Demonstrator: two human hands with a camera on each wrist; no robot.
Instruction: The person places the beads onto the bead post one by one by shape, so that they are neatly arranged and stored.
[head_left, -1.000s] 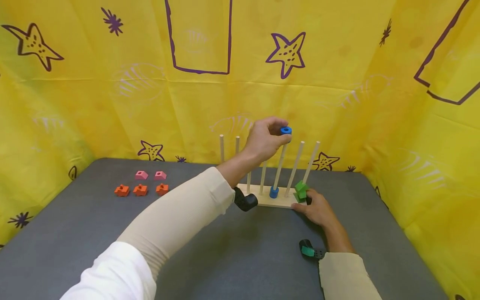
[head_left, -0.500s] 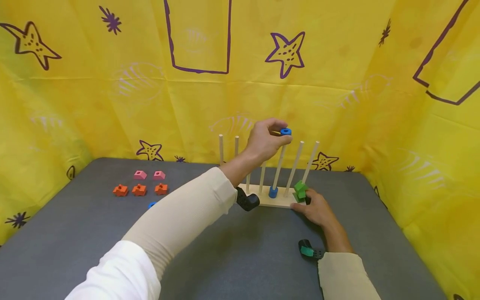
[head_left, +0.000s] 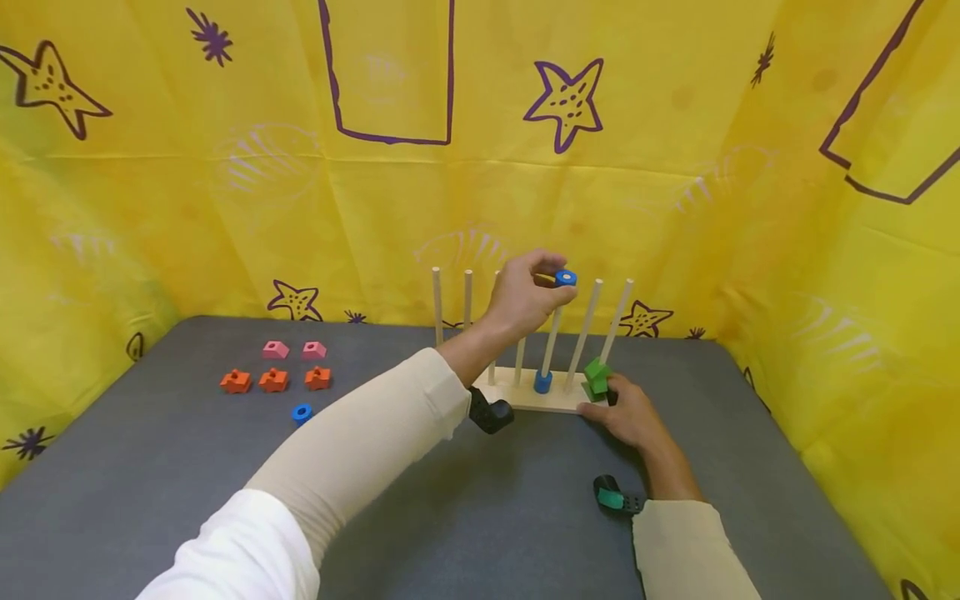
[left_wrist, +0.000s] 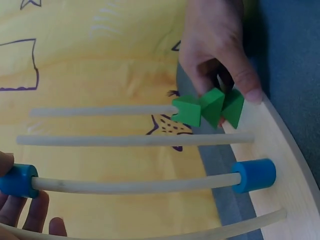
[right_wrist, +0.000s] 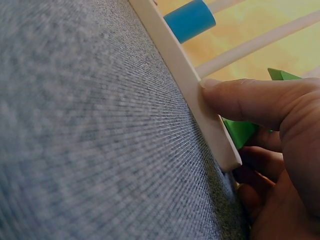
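Observation:
My left hand (head_left: 523, 292) pinches a blue cylindrical bead (head_left: 566, 278) at the top of one peg of a wooden peg stand (head_left: 547, 402). The peg's tip shows inside the bead's hole, and in the left wrist view the rod runs into that bead (left_wrist: 18, 181). A second blue bead (head_left: 543, 382) sits at the foot of the same peg. My right hand (head_left: 633, 414) holds the right end of the base, thumb on its front edge (right_wrist: 200, 107). Beside those fingers, green triangular blocks (left_wrist: 211, 107) are stacked on the end peg.
Left on the grey table (head_left: 187, 500) lie two pink blocks (head_left: 275, 350) and three orange blocks (head_left: 273, 381). A loose blue bead (head_left: 302, 413) lies next to my left sleeve (head_left: 360, 433). A yellow patterned cloth (head_left: 390, 208) hangs behind the table.
My left hand has moved slightly down with the blue bead, and the peg tip now shows in its hole. The loose blue bead has come out from behind my left sleeve. My right hand stays put.

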